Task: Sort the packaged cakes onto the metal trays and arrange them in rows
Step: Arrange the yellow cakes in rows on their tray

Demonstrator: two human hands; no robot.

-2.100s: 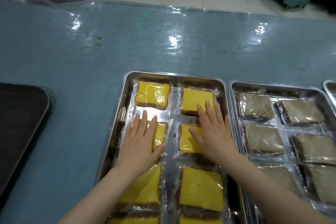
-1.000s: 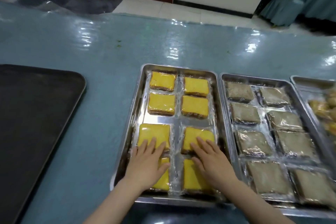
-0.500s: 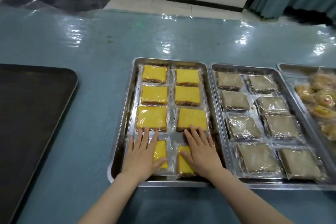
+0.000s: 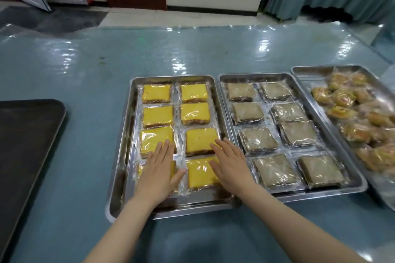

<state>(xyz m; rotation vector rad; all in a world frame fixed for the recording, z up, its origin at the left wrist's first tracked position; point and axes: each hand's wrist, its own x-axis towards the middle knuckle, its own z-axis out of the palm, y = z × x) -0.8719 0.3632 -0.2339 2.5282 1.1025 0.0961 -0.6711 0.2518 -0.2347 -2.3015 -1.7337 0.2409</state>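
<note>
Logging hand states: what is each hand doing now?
Left hand: open, flat on a yellow cake.
Right hand: open, flat on yellow cakes, holding nothing.

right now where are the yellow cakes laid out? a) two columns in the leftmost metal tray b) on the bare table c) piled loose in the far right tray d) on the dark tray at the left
a, the yellow cakes lie in two columns in the leftmost metal tray, with the left hand and right hand flat on the nearest ones.
</note>
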